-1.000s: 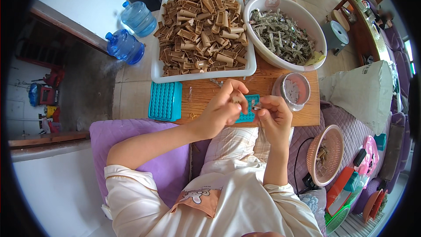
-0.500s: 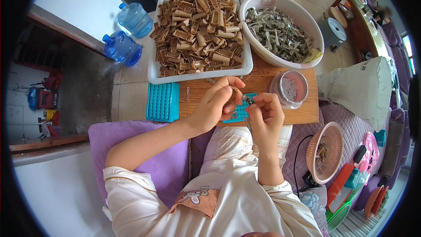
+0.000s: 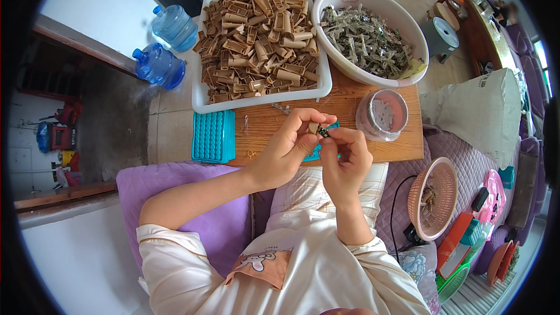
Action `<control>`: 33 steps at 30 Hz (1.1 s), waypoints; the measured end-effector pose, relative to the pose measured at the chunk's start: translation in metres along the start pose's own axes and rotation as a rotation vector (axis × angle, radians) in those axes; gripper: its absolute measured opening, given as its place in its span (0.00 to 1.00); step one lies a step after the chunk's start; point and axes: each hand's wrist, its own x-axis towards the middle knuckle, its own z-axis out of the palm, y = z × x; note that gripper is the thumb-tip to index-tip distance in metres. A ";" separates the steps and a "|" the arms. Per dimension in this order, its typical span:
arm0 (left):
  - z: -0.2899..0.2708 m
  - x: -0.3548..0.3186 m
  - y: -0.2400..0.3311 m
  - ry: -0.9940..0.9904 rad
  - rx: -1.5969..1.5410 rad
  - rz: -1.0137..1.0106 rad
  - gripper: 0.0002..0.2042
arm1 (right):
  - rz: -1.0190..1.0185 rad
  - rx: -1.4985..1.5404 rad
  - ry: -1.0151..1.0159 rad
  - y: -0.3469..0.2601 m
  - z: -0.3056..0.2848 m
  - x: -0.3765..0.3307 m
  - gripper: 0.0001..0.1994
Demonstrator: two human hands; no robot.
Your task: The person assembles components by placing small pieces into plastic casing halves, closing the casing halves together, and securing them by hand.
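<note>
In the head view, the left hand (image 3: 289, 143) pinches a small brown piece (image 3: 314, 128). The right hand (image 3: 349, 156) pinches a little dark part (image 3: 323, 132) right by it; I can't tell if they touch. Both are up over a blue-green tray (image 3: 315, 153) on the wooden bench (image 3: 391, 151). Farther back are a white bin (image 3: 262, 101) of brown pieces and a round tub (image 3: 385, 9).

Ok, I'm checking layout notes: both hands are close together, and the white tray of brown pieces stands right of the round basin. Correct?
No: the head view shows the white tray of brown pieces left of the round basin. The left hand and right hand are close together.
</note>
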 end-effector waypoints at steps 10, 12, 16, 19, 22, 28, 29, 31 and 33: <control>-0.006 0.002 0.000 0.050 -0.132 -0.124 0.19 | -0.133 -0.161 -0.205 0.008 -0.007 0.006 0.08; -0.007 0.003 0.000 0.076 -0.137 -0.159 0.20 | -0.121 -0.152 -0.244 0.008 -0.008 0.007 0.10; -0.012 0.007 -0.003 0.090 -0.089 -0.129 0.22 | -0.046 -0.168 -0.345 0.005 -0.008 0.008 0.11; -0.015 0.010 -0.001 0.100 -0.168 -0.177 0.21 | -0.054 -0.196 -0.361 0.003 -0.007 0.008 0.13; -0.015 0.010 0.000 0.129 -0.179 -0.175 0.18 | -0.010 -0.208 -0.369 -0.003 -0.006 0.007 0.13; -0.012 0.010 0.008 0.102 -0.052 -0.098 0.14 | 0.010 -0.115 -0.250 -0.008 -0.001 0.002 0.08; -0.011 0.011 0.011 0.105 -0.001 -0.113 0.14 | 0.019 -0.129 -0.242 -0.008 -0.001 0.002 0.05; -0.010 0.010 0.017 0.125 0.011 -0.153 0.14 | 0.044 -0.121 -0.219 -0.007 -0.001 0.003 0.04; -0.009 0.009 0.018 0.144 0.022 -0.193 0.14 | 0.070 -0.116 -0.196 -0.005 -0.002 0.003 0.03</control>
